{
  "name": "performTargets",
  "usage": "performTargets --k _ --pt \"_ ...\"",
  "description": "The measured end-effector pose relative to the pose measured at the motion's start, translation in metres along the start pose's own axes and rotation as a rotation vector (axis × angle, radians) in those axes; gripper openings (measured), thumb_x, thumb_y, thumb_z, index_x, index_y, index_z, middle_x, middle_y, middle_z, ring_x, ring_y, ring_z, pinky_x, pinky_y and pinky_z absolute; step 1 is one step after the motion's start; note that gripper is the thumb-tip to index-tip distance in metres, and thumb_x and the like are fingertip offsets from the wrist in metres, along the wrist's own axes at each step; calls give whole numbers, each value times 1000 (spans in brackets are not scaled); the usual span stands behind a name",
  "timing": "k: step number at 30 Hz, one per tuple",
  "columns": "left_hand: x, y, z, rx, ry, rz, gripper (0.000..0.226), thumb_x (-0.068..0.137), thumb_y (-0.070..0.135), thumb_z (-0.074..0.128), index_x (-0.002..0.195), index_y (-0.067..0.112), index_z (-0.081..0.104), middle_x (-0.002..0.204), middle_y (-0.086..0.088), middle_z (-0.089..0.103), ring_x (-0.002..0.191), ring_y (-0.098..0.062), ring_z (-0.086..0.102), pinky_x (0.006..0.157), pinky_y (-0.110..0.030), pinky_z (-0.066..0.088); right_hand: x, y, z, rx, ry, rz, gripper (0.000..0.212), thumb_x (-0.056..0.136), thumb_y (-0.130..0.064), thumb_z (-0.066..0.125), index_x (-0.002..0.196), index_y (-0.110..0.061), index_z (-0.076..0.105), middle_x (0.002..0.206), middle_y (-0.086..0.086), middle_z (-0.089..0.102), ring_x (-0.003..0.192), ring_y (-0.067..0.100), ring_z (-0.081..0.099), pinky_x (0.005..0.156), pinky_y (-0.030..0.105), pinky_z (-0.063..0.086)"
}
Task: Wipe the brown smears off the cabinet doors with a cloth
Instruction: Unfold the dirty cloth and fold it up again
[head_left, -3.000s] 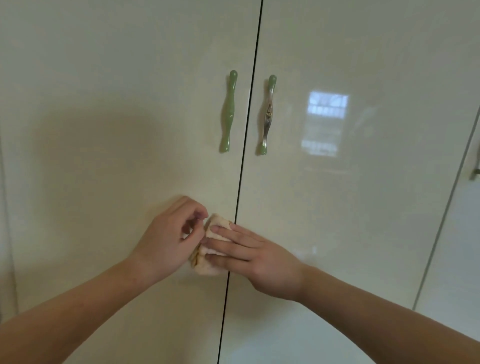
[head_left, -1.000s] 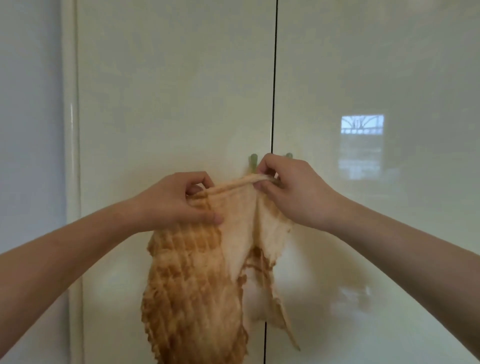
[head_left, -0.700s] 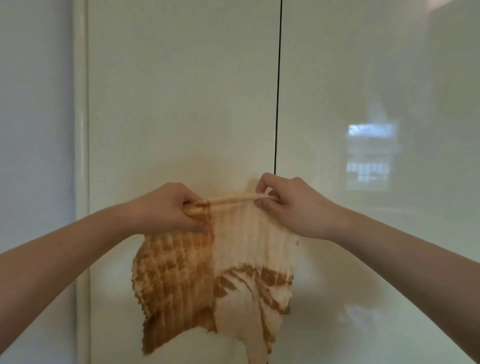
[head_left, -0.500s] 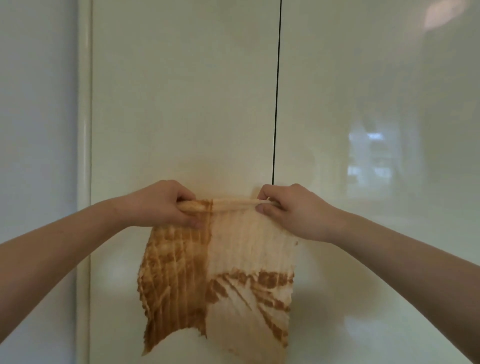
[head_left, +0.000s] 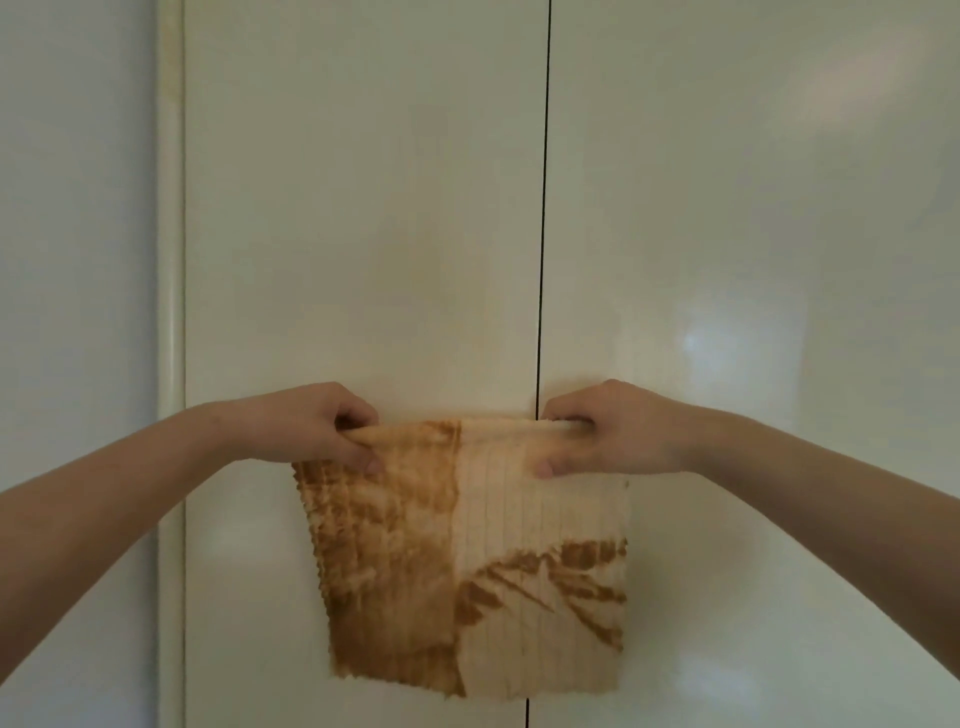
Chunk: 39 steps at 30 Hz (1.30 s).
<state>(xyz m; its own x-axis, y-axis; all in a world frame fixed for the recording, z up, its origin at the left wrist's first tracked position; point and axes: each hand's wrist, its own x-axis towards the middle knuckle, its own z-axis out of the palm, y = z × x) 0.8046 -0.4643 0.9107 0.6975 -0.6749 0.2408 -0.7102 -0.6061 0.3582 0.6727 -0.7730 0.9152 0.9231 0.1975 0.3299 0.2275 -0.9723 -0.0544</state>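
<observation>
A cream ribbed cloth (head_left: 498, 530) hangs spread flat in front of the cabinet, its left half and lower right stained brown. My left hand (head_left: 317, 423) pinches its top left corner and my right hand (head_left: 605, 428) grips its top right corner, with the top edge rolled between them. Behind it stand the left cabinet door (head_left: 363, 208) and the right cabinet door (head_left: 753, 208), glossy cream, split by a dark vertical gap. No brown smear shows on the visible door surfaces. The cloth and my hands hide the door handles.
A rounded cream side post (head_left: 170, 260) borders the left door. A pale grey wall (head_left: 78, 260) lies left of it. Light reflections show on the right door.
The folded cloth has been opened out. My hands moved apart along its top edge, so it now hangs flat and wide, with both hands keeping hold.
</observation>
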Motion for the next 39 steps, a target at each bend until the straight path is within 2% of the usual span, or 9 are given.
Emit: performTargets --k 5,9,13,16,19,26,30,36,39 --pt "-3 28 -63 -98 -90 8 24 83 34 80 77 18 63 73 8 66 69 -8 62 63 -21 44 11 -12 -57 -252 -89 74 30 75 -49 82 87 -32 60 83 -15 63 78 -1 56 71 29 48" --pt "-4 44 -86 -169 -158 -4 25 83 20 82 88 10 59 81 -4 74 75 -15 70 67 -29 52 12 -13 -90 -259 -11 146 17 79 -37 81 84 -26 70 79 -10 67 77 9 63 75 35 54" --pt "-4 45 -93 -202 -89 25 27 79 14 85 92 8 63 90 -9 75 81 -19 71 70 -35 56 -4 0 -108 73 105 216 14 81 -23 80 77 -16 69 72 -5 61 72 14 57 65 27 43" --pt "-2 36 -80 -279 -38 28 15 84 8 79 97 4 72 86 -7 73 80 -19 71 73 -34 59 -22 10 -90 669 216 284 4 92 -9 69 92 -13 71 89 6 69 86 22 66 71 30 53" --pt "6 31 -54 -484 119 -36 12 93 7 65 93 6 76 79 -6 69 72 -15 65 69 -35 58 -27 15 -55 1089 335 358 17 103 -12 53 106 -8 69 85 10 72 66 18 71 55 28 55" --pt "9 52 -45 -696 352 -98 22 101 34 53 111 22 69 100 -4 72 85 -21 68 73 -38 59 -11 -19 -37 968 694 492 45 109 -36 28 110 -10 65 102 9 70 86 23 68 68 32 54" --pt "2 65 -45 -873 356 -228 38 96 49 58 102 13 70 94 -7 76 86 -23 71 69 -33 56 -10 -42 -45 1144 593 599 60 105 -55 23 102 -12 66 99 8 71 92 29 70 85 39 58" --pt "-14 62 -41 -917 209 -262 39 96 40 59 115 8 72 88 -10 77 77 -23 73 74 -35 60 -21 -57 -34 1326 446 755 34 94 -12 33 69 -15 55 57 5 62 52 23 60 55 28 53" --pt "-23 62 -50 -952 218 -227 37 98 39 55 112 9 72 82 -9 76 70 -21 73 66 -32 59 -26 -65 -42 1569 438 581 28 89 -10 39 65 -16 52 65 4 57 55 22 56 57 28 52"
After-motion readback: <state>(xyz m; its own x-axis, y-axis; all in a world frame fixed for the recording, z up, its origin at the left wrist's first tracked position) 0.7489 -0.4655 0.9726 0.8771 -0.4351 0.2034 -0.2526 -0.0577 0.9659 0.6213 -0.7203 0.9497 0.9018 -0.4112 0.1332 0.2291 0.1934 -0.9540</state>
